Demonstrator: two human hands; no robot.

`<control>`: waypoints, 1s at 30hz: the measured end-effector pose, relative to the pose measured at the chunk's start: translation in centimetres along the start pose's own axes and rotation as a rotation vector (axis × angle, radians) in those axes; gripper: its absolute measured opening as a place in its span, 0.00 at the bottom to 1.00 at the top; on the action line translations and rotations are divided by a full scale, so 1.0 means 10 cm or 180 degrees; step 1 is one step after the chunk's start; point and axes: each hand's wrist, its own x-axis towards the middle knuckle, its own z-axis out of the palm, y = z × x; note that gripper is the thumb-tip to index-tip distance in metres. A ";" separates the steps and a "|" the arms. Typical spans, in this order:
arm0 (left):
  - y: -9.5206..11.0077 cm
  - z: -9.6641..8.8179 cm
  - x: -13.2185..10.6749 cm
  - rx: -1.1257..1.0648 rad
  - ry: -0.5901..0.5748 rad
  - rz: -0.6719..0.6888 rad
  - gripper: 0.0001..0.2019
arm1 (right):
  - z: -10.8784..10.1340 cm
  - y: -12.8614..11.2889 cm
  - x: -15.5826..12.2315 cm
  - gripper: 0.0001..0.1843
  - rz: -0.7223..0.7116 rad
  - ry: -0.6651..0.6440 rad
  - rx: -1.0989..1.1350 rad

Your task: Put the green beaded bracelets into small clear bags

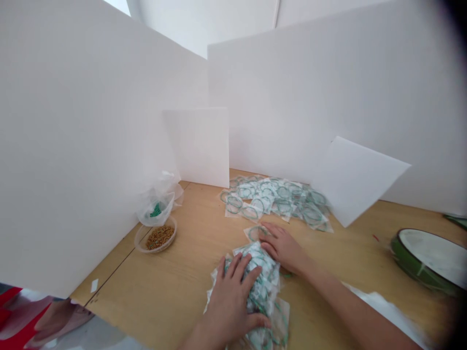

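Head view. White foam boards (91, 146) wall in a wooden table (189, 272) on the far and left sides, and a smaller white board (359, 180) leans tilted at the far right of the table. A loose spread of clear packets (273, 197), each holding green rings, lies across the far middle of the table, partly against that board.

A heaped pile of packets (262, 287) sits at the near edge, directly in front of the person. The left hand (229, 304) lies on top of it, palm down with fingers spread, not gripping. The right hand (282, 248) rests on the pile's far side, fingers close together, with the fingertips on a single packet (255, 233). The hands are apart, and neither is clamped.

Flat, open contact is judged sound here: it steadies the slippery plastic without creasing it. The pile's lower edge, however, is loose and needs watching.

To the left stand a knotted plastic bag (156, 209) with green pieces inside and a small clear bowl (160, 238) of brown grains. A roll of green tape (426, 257) lies at the right.
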 end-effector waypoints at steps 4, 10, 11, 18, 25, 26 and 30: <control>-0.03 0.01 0.00 0.0037 0.0014 0.0039 0.45 | -0.07 0.01 -0.12 0.25 0.0115 -0.0043 0.0454; -0.05 0.02 0.00 0.0062 0.0037 0.0074 0.45 | 0.06 0.05 0.42 0.24 0.0138 0.0126 0.0337; -0.05 0.03 0.00 0.0065 0.0054 0.0083 0.45 | 0.09 0.05 0.50 0.26 0.0124 0.0036 0.0324; -0.11 0.05 0.00 0.0038 -0.0002 0.0138 0.46 | -0.01 -0.09 0.42 0.28 -0.0143 -0.0584 0.0938; -0.14 0.08 0.02 0.0115 0.0066 0.0186 0.46 | 0.11 -0.04 1.08 0.21 0.0197 -0.0042 0.0460; -0.15 0.09 0.02 0.0122 0.0065 0.0192 0.46 | 0.17 -0.03 1.19 0.20 0.0153 -0.0007 0.0339; -0.17 0.11 0.01 0.0128 0.0018 0.0198 0.47 | 0.34 -0.03 1.30 0.24 -0.0019 0.0013 -0.0091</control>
